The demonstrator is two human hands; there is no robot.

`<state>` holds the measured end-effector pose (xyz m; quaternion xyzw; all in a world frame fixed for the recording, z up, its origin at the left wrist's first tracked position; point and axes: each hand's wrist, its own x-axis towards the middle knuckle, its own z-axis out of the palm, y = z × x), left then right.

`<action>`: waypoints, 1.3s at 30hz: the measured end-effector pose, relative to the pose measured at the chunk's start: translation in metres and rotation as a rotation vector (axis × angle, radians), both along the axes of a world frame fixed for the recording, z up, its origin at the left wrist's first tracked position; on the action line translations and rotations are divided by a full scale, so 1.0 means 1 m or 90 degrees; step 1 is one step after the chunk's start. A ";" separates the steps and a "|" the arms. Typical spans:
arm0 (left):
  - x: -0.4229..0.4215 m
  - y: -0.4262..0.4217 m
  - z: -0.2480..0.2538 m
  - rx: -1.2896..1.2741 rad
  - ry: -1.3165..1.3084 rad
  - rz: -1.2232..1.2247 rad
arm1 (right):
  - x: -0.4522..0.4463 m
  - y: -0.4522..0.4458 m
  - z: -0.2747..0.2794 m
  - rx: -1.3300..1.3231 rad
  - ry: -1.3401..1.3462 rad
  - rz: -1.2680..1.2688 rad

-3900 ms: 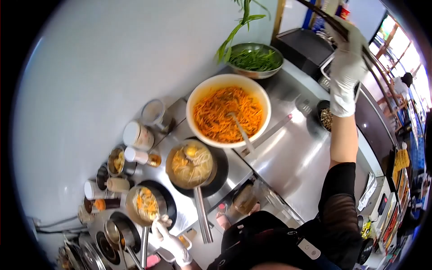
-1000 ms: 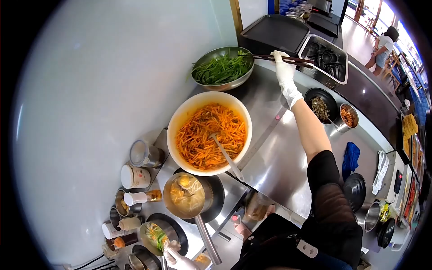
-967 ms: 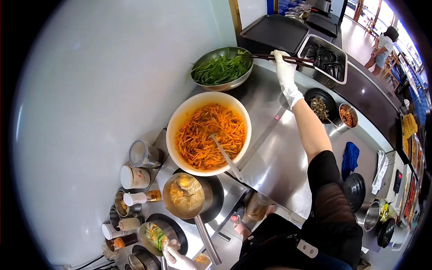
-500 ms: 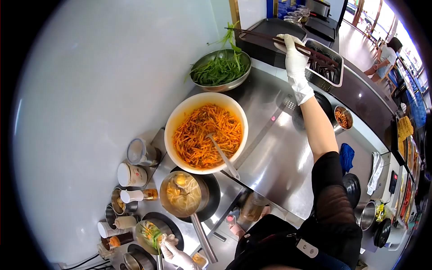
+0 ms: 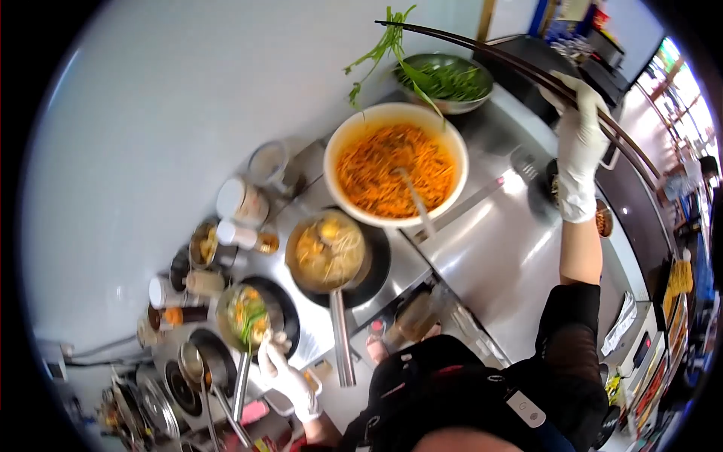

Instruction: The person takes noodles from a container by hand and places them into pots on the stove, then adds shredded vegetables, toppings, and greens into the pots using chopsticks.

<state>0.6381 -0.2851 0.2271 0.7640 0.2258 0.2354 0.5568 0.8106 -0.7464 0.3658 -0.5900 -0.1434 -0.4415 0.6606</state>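
Observation:
My gloved right hand (image 5: 580, 154) grips a pair of long dark chopsticks (image 5: 497, 53) at the upper right. Their far tips hold a bunch of leafy greens (image 5: 388, 45) in the air above the big white bowl and the metal bowl of greens (image 5: 452, 81). At the lower left my gloved left hand (image 5: 286, 377) is at the rim of a small saucepan (image 5: 231, 316), its fingers drawn together. Green leaves and orange shreds (image 5: 251, 315) lie in that pan, close to the fingertips. What the left fingers hold, if anything, cannot be made out.
A white bowl (image 5: 337, 177) of orange shreds stands on the steel counter with a spoon in it. Below it, a long-handled saucepan (image 5: 360, 264) holds noodles in broth. Jars and bottles (image 5: 241, 202) line the wall. More pots (image 5: 207, 361) stand lower left.
My right hand has moved right with the chopsticks, and the greens at their tips now hang clear of the metal bowl. The view has turned. My left hand stays by the small saucepan.

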 end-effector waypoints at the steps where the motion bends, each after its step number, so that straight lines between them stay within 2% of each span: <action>1: -0.003 0.007 -0.005 -0.023 -0.033 -0.005 | -0.007 0.016 -0.007 0.000 0.033 0.012; 3: -0.011 0.020 -0.012 -0.039 -0.054 -0.008 | -0.027 0.052 -0.014 -0.015 0.088 0.037; 4: -0.014 0.026 -0.015 -0.050 -0.061 -0.007 | -0.030 0.061 -0.027 0.048 0.100 0.082; 6: -0.021 0.038 -0.020 -0.033 -0.062 0.002 | -0.036 0.086 -0.048 -0.054 0.113 0.078; 10: -0.034 0.057 -0.025 -0.064 -0.067 0.018 | -0.046 0.145 -0.091 -0.094 0.134 0.232; 14: -0.044 0.075 -0.035 -0.095 -0.078 0.032 | -0.047 0.187 -0.142 -0.305 0.261 0.235; 17: -0.045 0.082 -0.038 -0.101 -0.076 0.045 | -0.053 0.209 -0.174 -0.325 0.401 0.254; 18: -0.045 0.084 -0.038 -0.099 -0.070 0.047 | -0.053 0.210 -0.179 -0.345 0.339 0.273; 20: -0.044 0.084 -0.036 -0.105 -0.057 0.046 | -0.057 0.207 -0.175 -0.354 0.375 0.287; 22: -0.042 0.084 -0.033 -0.120 -0.043 0.039 | -0.065 0.207 -0.148 -0.340 0.448 0.247; 23: -0.040 0.083 -0.032 -0.109 -0.040 0.038 | -0.063 0.202 -0.147 -0.337 0.359 0.239; 24: -0.038 0.081 -0.031 -0.097 -0.038 0.035 | -0.064 0.193 -0.141 -0.324 0.349 0.232; 26: -0.034 0.075 -0.027 -0.089 -0.031 0.033 | -0.066 0.174 -0.129 -0.282 0.399 0.208; 27: -0.033 0.074 -0.027 -0.062 -0.023 0.029 | -0.067 0.162 -0.119 -0.260 0.475 0.193; 31: -0.024 0.069 -0.032 -0.035 -0.045 -0.012 | -0.061 0.113 -0.098 -0.078 0.393 0.153; 32: -0.021 0.067 -0.032 -0.031 -0.064 -0.027 | -0.057 0.100 -0.096 -0.027 0.436 0.120; 34: -0.017 0.060 -0.032 -0.042 -0.056 -0.028 | -0.051 0.081 -0.091 0.014 0.469 0.187; 37: -0.010 0.048 -0.027 -0.023 -0.052 -0.033 | -0.043 0.063 -0.086 0.063 0.409 0.198; 39: -0.007 0.046 -0.029 0.004 -0.057 -0.030 | -0.027 0.041 -0.082 0.097 0.343 0.123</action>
